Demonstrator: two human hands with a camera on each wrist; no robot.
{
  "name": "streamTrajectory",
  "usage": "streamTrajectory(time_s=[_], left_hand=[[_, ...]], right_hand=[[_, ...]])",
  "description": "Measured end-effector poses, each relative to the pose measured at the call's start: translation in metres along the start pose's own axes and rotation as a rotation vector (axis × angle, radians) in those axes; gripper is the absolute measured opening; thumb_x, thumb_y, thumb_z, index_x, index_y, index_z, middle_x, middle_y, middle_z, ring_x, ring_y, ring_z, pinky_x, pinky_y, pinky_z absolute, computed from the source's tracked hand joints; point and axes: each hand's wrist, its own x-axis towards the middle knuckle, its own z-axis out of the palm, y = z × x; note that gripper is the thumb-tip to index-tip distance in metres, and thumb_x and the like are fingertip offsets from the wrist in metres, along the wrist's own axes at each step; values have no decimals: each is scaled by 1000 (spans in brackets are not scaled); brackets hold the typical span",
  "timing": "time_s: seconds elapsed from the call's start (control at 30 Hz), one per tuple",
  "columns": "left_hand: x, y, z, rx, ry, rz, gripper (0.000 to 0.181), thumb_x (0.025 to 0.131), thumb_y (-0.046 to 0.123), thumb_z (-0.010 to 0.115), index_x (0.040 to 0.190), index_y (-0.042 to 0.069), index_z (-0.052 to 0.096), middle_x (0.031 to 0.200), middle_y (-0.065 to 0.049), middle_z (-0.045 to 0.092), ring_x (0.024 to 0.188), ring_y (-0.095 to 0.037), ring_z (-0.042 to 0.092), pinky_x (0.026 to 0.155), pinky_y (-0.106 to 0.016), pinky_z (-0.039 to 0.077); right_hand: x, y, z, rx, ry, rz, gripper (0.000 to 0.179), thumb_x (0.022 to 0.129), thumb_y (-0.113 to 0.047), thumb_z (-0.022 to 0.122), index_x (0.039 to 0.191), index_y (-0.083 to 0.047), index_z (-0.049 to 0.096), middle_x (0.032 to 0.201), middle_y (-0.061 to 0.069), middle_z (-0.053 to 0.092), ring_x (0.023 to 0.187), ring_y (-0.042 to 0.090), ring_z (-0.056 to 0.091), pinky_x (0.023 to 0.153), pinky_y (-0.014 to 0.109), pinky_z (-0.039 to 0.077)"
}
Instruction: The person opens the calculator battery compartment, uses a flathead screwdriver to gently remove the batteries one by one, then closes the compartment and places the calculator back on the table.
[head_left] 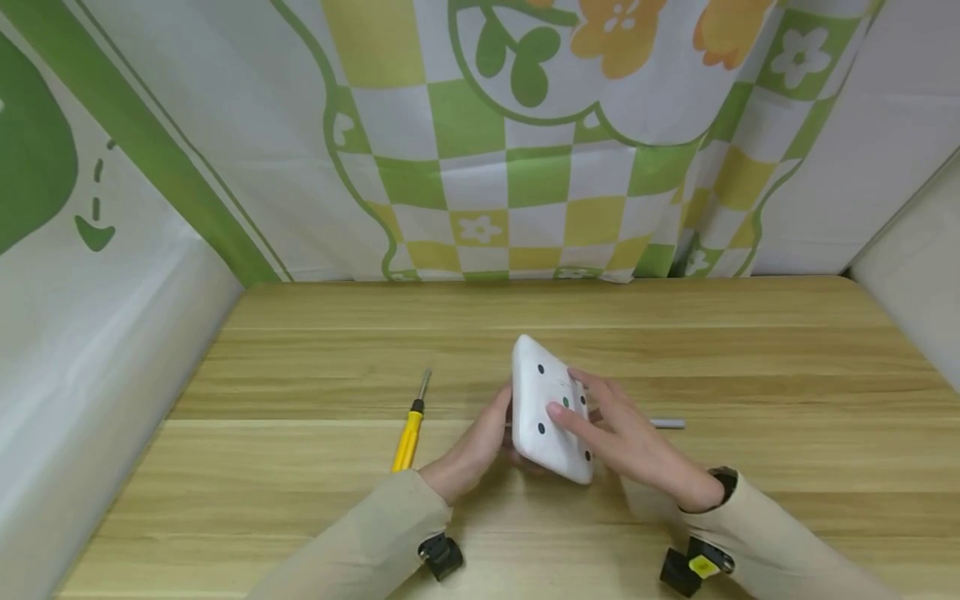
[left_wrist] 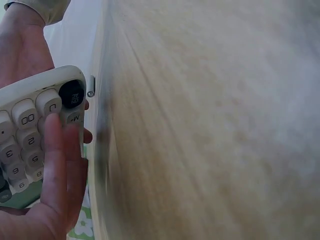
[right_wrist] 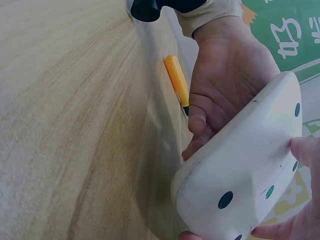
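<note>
A white calculator (head_left: 551,417) is held tilted up on its edge above the table, its back with dark round feet facing the head camera. My left hand (head_left: 472,446) holds it from the key side. In the left wrist view, that hand's long fingers (left_wrist: 55,165) lie across the round white keys (left_wrist: 30,140), beside a black round key. My right hand (head_left: 630,433) grips it from the right, with one digit pressed on the back near a green dot and others at the far edge. The right wrist view shows the calculator's smooth back (right_wrist: 240,170) close up.
A yellow-handled screwdriver (head_left: 408,437) lies on the wooden table (head_left: 315,358) left of my left hand. To the right, a grey metal cylinder (head_left: 667,423) lies partly behind my right hand. A patterned curtain (head_left: 525,183) hangs along the table's back edge.
</note>
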Motion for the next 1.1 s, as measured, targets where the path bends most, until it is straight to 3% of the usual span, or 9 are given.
streamTrajectory(time_s=[0.1,0.2,0.27,0.57,0.77,1.1], left_hand=[[1,0,1,-28,-11,-3,65,102,50,13,138,4,43,130,-19,53,116,-27,54,106,-47,37],[3,0,2,-121,-61,-12,68,101,53,13,142,3,37,129,-25,52,110,-33,59,91,-47,50],[4,-1,3,-185,-97,-20,71,100,55,13,145,3,32,132,-28,49,112,-36,59,85,-48,53],[7,0,5,-317,-154,-58,76,96,63,14,151,10,23,147,-24,36,133,-42,39,102,-60,37],[4,5,7,-331,-167,-78,73,97,61,9,153,14,17,148,-25,32,135,-46,33,102,-66,32],[7,5,8,-291,-137,-120,83,94,66,17,148,4,28,143,-29,40,129,-42,43,100,-59,40]], right_hand=[[0,-1,1,35,-8,-2,70,97,-45,51,149,-5,29,144,26,35,106,33,56,76,33,52],[1,-1,2,84,-26,-1,69,97,-44,50,149,-5,27,147,27,31,107,34,57,73,34,54],[1,-2,2,121,-35,-6,68,98,-43,49,150,-6,26,148,27,29,106,34,58,71,34,55],[1,-5,6,204,-62,-20,63,101,-41,44,149,-5,27,146,24,34,104,31,59,69,34,55],[1,-7,9,223,-50,-13,61,101,-42,41,148,-6,28,142,23,37,102,29,57,68,36,54],[1,-6,11,322,-79,0,59,103,-44,33,149,-7,28,145,22,39,108,33,57,69,37,56]])
